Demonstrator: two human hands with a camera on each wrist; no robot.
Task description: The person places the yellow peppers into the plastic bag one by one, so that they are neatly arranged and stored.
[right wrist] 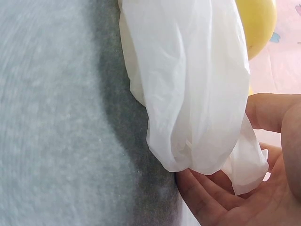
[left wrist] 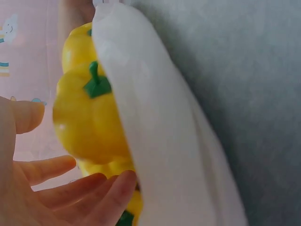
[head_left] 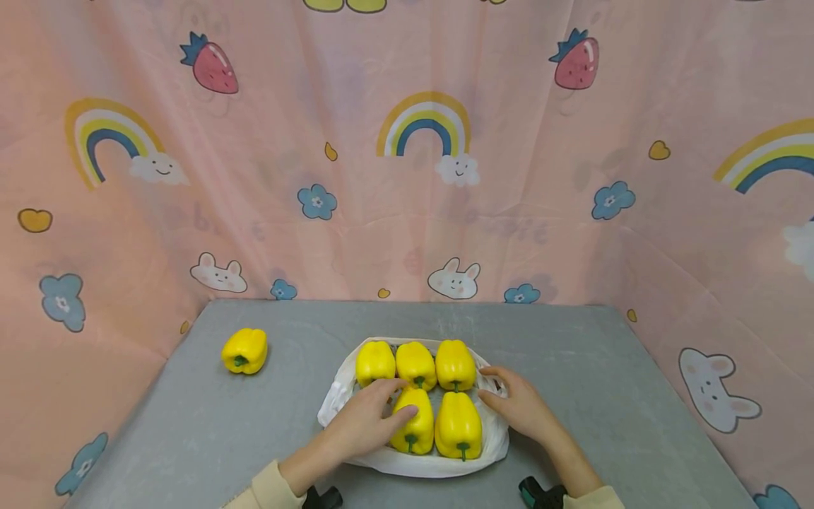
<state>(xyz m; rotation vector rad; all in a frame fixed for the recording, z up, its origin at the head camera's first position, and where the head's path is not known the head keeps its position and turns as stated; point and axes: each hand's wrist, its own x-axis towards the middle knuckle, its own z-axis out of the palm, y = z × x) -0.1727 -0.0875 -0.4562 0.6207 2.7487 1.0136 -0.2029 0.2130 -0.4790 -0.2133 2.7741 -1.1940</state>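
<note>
Several yellow bell peppers with green stems sit in two rows in a container wrapped in a white plastic bag. Over its front left part is my left hand, its thumb and fingers apart around the front left pepper. The left wrist view has the fingertips close to the peppers; whether they touch is unclear. At the right rim, my right hand touches the loose white plastic bag, thumb and fingers spread, with a fold of plastic between them. One more yellow bell pepper lies alone at the left.
The grey tabletop surrounds the wrapped container. A pink patterned curtain hangs behind and along both sides. Black wrist devices show near both sleeves at the front.
</note>
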